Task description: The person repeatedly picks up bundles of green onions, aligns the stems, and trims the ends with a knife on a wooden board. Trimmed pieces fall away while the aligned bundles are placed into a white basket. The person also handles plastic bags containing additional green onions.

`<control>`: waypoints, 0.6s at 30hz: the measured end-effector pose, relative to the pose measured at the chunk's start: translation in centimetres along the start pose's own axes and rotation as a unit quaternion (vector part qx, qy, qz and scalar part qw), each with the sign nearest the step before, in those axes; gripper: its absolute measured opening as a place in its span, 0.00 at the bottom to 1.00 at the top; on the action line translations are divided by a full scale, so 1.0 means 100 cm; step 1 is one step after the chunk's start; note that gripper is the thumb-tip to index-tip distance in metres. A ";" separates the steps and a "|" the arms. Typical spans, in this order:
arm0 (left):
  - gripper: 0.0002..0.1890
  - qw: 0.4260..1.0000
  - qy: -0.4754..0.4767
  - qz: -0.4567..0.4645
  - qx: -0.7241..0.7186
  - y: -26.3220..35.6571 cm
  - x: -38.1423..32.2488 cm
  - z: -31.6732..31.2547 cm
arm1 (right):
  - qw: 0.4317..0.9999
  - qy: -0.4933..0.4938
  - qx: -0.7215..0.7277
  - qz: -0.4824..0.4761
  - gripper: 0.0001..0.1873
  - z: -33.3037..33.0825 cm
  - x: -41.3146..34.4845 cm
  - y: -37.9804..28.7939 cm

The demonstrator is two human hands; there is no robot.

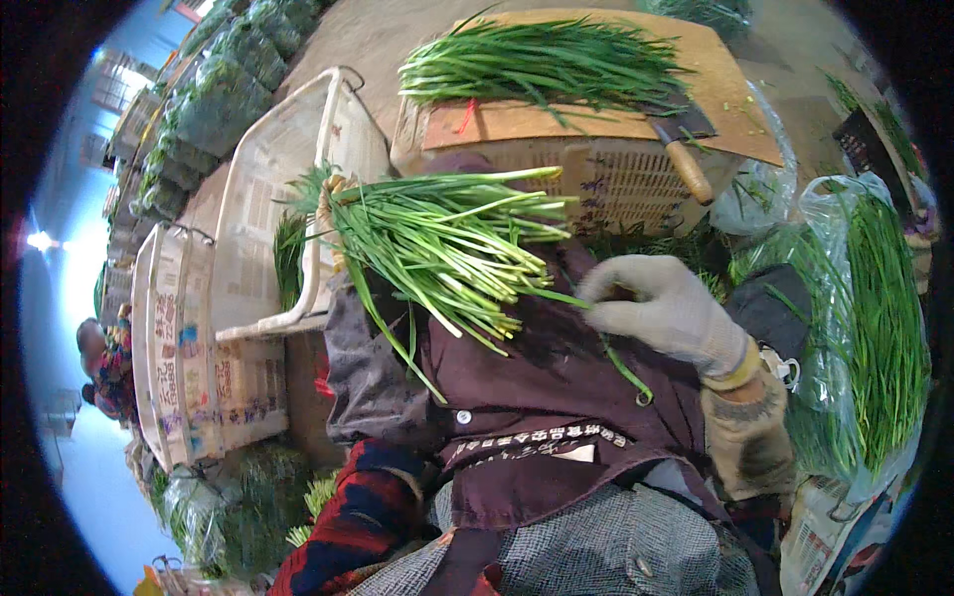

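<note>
A bunch of long green leafy stalks, like garlic chives [462, 238], lies across the middle above the dark apron, its pale cut ends to the right. Gloved fingers of my left hand [332, 212] close around its leafy end. My right hand [663, 309], in a pale knitted glove, pinches a single green blade [559, 298] at the bunch's lower right side. Beyond, a larger pile of the same stalks [544, 63] rests on a wooden board [738, 112] laid over a crate. A cleaver [686, 153] with a wooden handle lies at the board's near edge.
White plastic crates [253, 171] stand at the left, one with greens inside. A plastic bag of long greens [879, 320] is at the right. Bagged greens [216, 97] are stacked in the left background. Another person [108, 357] is at the far left.
</note>
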State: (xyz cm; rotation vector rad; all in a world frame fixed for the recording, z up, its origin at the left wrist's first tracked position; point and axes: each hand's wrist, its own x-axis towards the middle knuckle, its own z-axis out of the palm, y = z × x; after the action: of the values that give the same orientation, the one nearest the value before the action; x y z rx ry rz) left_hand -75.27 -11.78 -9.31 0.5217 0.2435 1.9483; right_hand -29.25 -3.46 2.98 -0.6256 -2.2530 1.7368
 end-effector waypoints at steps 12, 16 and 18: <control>0.13 0.988 -0.078 0.014 -0.133 -0.023 -0.006 -0.015 | 0.921 0.232 -0.279 0.144 0.13 -0.048 -0.039 0.014; 0.12 0.984 -0.062 0.005 -0.169 -0.021 0.000 -0.012 | 0.986 0.147 -0.040 0.067 0.14 0.012 -0.009 -0.009; 0.12 0.990 -0.035 0.014 -0.137 -0.019 0.004 -0.010 | 0.988 0.151 -0.044 -0.001 0.14 0.039 0.022 -0.005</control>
State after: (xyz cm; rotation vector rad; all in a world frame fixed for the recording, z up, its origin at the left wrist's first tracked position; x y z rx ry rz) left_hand -74.30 -10.52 -10.86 0.4126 -0.0757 1.9475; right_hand -33.00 -5.88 2.25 -0.8432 -2.1246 1.4343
